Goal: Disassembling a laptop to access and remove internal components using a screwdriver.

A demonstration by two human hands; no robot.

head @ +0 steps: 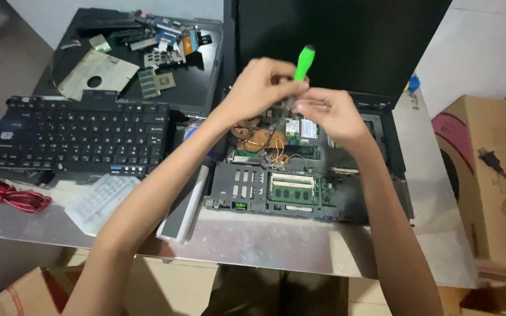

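An opened laptop (300,187) lies on the table with its keyboard removed, showing circuit boards, a copper heat pipe and thin wires. Its dark screen (346,41) stands upright behind. My left hand (259,88) grips a screwdriver with a bright green handle (304,62), held above the laptop's inner parts. My right hand (329,111) meets it from the right, fingers pinched at the screwdriver's lower end, which is hidden between both hands.
A detached black keyboard (80,134) lies at the left. Behind it a black panel (142,52) holds loose laptop parts and small boards. Red cable (10,196) sits at the table's left edge. A cardboard box (487,181) stands at the right.
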